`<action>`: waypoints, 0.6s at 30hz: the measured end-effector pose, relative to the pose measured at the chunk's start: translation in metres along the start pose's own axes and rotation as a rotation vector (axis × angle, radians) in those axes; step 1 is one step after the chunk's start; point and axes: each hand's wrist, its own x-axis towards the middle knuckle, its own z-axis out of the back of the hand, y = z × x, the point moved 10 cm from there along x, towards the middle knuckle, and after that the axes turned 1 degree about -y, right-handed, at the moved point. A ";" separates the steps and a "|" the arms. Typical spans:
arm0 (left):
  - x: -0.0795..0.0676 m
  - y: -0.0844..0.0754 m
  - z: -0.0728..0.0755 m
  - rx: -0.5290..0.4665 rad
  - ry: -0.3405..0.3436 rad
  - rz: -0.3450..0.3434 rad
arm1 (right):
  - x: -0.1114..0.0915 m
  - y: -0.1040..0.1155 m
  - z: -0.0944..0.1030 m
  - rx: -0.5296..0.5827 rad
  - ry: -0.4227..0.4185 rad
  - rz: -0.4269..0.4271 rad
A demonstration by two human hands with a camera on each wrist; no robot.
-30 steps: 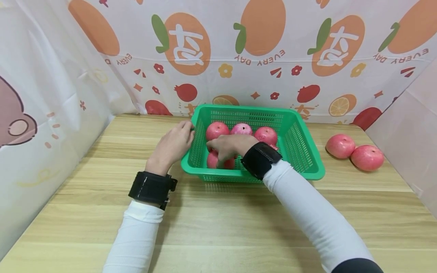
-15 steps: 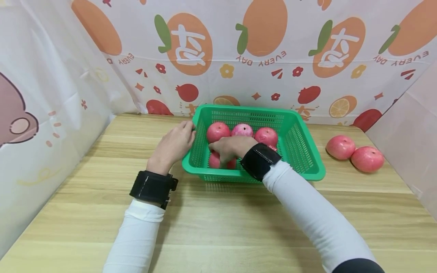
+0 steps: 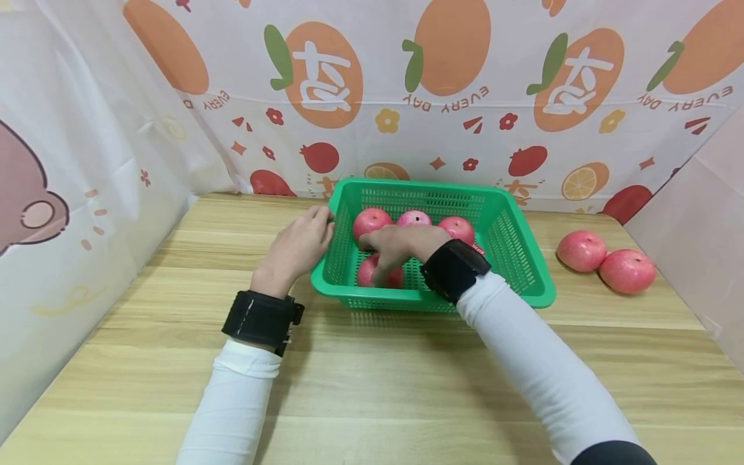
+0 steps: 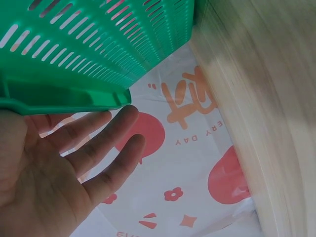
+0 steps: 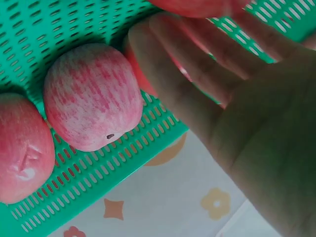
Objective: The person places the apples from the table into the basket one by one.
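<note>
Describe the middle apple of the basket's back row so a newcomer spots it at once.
Find the green basket on the table. Along its far wall sit three apples in a row; the one you want is the middle apple. Its skin is paler and streaked pink, while the left apple and right apple look more evenly red.

This is a little booth; the building I can't tell. A wooden table has a fruity sheet at twelve o'clock, a white sheet at nine and a pale wall at three.
</note>
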 end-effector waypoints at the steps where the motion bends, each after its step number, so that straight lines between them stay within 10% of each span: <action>1: 0.000 0.000 0.000 0.001 -0.001 -0.001 | -0.002 -0.001 0.003 0.013 -0.011 0.004; 18: 0.000 0.000 0.001 -0.002 -0.003 0.001 | -0.033 -0.018 0.036 0.082 -0.216 0.047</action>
